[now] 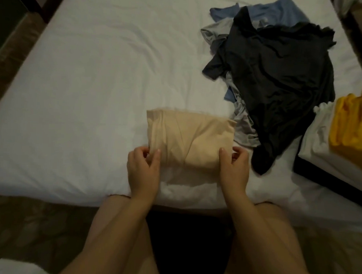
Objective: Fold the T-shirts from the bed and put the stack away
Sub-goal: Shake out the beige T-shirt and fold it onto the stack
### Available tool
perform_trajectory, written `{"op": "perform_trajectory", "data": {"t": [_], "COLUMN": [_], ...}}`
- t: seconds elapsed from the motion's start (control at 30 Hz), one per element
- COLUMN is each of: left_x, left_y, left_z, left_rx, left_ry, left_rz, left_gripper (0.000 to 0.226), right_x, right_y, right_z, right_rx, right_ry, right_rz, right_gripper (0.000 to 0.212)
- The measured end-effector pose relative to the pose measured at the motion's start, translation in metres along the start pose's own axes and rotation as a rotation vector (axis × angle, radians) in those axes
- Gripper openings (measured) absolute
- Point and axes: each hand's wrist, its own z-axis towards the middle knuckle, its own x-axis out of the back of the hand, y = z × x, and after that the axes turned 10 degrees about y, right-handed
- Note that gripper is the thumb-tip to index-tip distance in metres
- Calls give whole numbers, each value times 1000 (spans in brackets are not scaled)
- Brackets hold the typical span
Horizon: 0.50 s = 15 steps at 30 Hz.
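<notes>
Head view, looking down over a bed (85, 92) with a white, lightly creased sheet that fills most of the frame. Beige T-shirt (188, 137) lies near the bed's front edge, folded into a compact rectangle, flat on the sheet. Left hand (143, 170) pinches the near left corner of it, thumb on top and fingers curled under the edge. Right hand (234, 169) does the same at the near right corner, thumb pressed on the cloth, fingers bent round the fold. Both forearms reach in from the bottom of the frame. Toward the far right of the bed sits a loose heap of unfolded shirts: a black T-shirt (280, 78) spread on top, a grey one (214, 31) and a blue one (272, 13) showing from beneath it; the heap's grey edge lies just beside the beige shirt. At the right border, yellow cloth (353, 120) rests on white fabric (317, 141) above a dark straight edge (328, 179) (what it belongs to, cannot tell). Patterned brown carpet (39, 224) lies before the bed. Light is dim.
</notes>
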Motion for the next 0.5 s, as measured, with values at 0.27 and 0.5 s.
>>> {"op": "perform_trajectory", "data": {"t": [0.27, 0.5], "left_x": [8, 6], "left_y": [-11, -6], "left_z": [-13, -1], "left_rx": [-82, 28], "left_ry": [-4, 11], "left_rz": [-30, -37], "left_gripper": [17, 10], "right_x": [11, 6], "right_y": [5, 4], "right_z": [-14, -16], "right_rx": [23, 43], "right_ry": [-18, 44], "right_rz": [-62, -14], "right_gripper": [16, 18]}}
